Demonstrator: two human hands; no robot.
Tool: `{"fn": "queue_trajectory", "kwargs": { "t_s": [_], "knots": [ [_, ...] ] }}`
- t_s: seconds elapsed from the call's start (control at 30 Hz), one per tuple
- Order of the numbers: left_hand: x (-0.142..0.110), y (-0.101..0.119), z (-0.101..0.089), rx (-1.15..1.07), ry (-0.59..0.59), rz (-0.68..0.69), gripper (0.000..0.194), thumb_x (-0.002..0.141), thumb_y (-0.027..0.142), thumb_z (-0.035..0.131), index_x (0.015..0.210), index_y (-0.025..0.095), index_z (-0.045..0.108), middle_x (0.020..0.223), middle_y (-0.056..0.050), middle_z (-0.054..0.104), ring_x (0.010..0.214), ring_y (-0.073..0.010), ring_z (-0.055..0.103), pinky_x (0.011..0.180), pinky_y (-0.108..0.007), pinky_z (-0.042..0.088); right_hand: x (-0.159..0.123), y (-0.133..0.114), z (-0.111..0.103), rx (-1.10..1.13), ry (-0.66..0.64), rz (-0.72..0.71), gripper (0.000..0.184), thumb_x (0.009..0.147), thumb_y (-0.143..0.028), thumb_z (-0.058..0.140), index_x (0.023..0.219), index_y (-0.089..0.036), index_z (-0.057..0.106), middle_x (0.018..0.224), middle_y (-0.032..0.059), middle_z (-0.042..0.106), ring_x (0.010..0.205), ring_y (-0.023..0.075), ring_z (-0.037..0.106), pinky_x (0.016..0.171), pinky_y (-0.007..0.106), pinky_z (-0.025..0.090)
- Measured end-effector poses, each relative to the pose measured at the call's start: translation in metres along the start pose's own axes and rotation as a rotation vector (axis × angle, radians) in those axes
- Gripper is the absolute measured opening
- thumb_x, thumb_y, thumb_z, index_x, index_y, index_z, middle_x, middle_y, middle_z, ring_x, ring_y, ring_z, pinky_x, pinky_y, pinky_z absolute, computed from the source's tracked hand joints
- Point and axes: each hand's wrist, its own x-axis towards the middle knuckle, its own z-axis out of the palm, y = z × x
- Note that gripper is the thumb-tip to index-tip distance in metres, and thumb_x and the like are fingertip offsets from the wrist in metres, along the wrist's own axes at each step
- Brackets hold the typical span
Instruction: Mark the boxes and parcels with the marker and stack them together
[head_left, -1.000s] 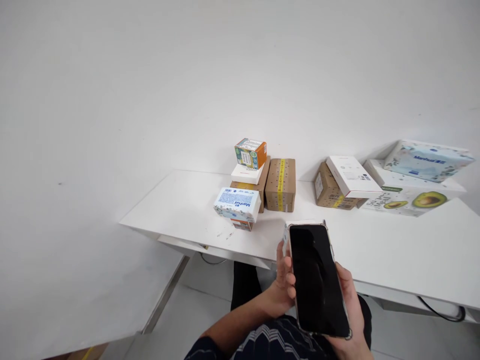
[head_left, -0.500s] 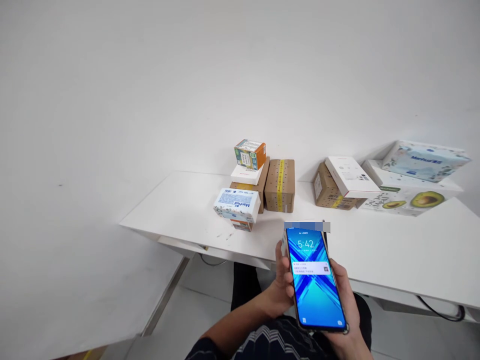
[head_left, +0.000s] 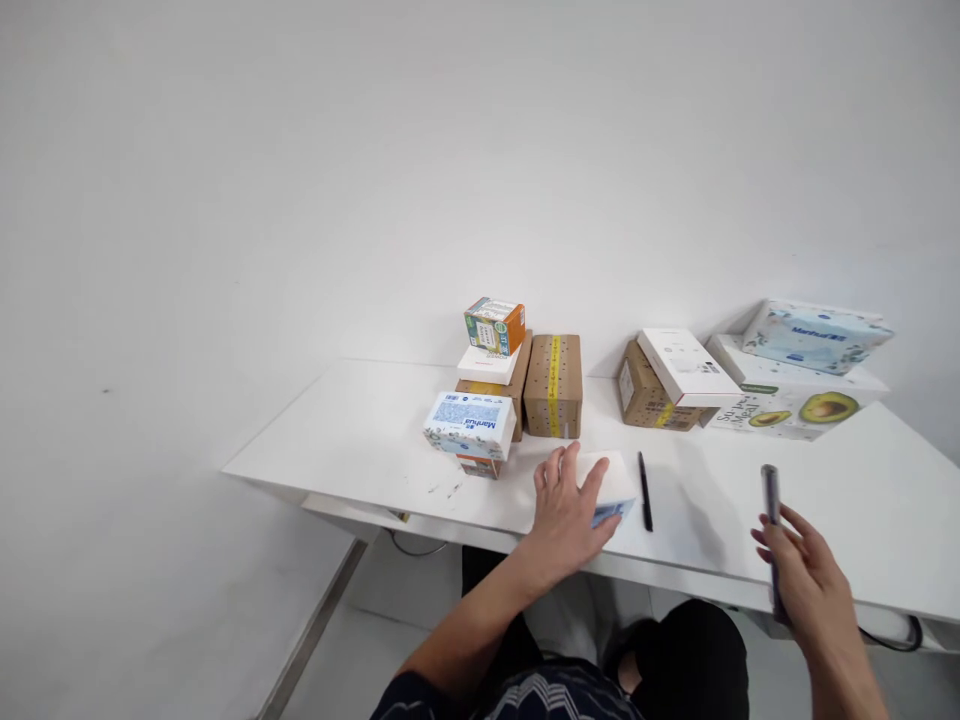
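At white table, slim phone gripped by right hand, boxy pack, material unclear, partly covered by left hand, fingers splayed

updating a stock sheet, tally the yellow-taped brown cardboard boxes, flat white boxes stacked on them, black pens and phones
Brown cardboard boxes with yellow tape: 3
Flat white boxes on top: 2
Slim black pen: 1
Thin phone, edge-on in the right hand: 1
Total: 7

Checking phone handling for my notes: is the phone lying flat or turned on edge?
On edge: the phone shows only as a narrow strip in the right hand, its screen not visible.
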Motion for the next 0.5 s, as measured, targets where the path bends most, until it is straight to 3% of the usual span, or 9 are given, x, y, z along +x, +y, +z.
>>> {"fn": "queue_trajectory", "kwargs": {
  "t_s": [0.1, 0.2, 0.37, 0.5],
  "knots": [
    [0.016, -0.004, -0.011, -0.073, -0.149, -0.007, 0.077, 0.071, 0.042, 0.071, 0.139, 0.024, 0.041, 0.147, -0.019, 0.033, 0.133, -0.0443, 0.029, 0.102, -0.061, 0.029, 0.038, 0.036, -0.004, -0.525, -0.039, -0.148, 0.079, 0.069, -0.065, 0.051, 0.128, -0.014, 0.054, 0.103, 0.0179, 0.066, 0.099, 0.0396, 0.061, 0.085, 0.052, 0.048],
    [0.025, -0.005, -0.015, -0.091, -0.214, 0.029, 0.076, 0.073, 0.036, 0.068, 0.141, 0.024, 0.037, 0.144, -0.018, 0.037, 0.130, -0.0422, 0.034, 0.101, -0.059, 0.033, 0.066, 0.062, -0.004, -0.813, -0.066, -0.302, 0.080, 0.073, -0.063, 0.039, 0.133, -0.011, 0.049, 0.112, 0.0219, 0.062, 0.106, 0.0423, 0.058, 0.087, 0.053, 0.046],
    [0.028, -0.003, -0.011, -0.022, -0.252, 0.053, 0.078, 0.073, 0.031, 0.064, 0.144, 0.020, 0.032, 0.126, -0.016, 0.051, 0.114, -0.0370, 0.046, 0.090, -0.051, 0.046, 0.100, 0.090, -0.003, -0.962, -0.097, -0.383, 0.073, 0.075, -0.060, 0.035, 0.133, -0.017, 0.050, 0.120, 0.0202, 0.060, 0.112, 0.0416, 0.055, 0.086, 0.053, 0.045],
    [0.024, 0.003, -0.028, 0.022, -0.197, 0.120, 0.079, 0.073, 0.026, 0.063, 0.144, 0.017, 0.030, 0.122, -0.013, 0.053, 0.109, -0.0327, 0.047, 0.090, -0.046, 0.048, 0.114, 0.104, -0.003, -0.954, -0.116, -0.415, 0.069, 0.074, -0.062, 0.036, 0.126, -0.020, 0.055, 0.117, 0.0170, 0.062, 0.116, 0.0386, 0.054, 0.092, 0.051, 0.044]
  ]
}}
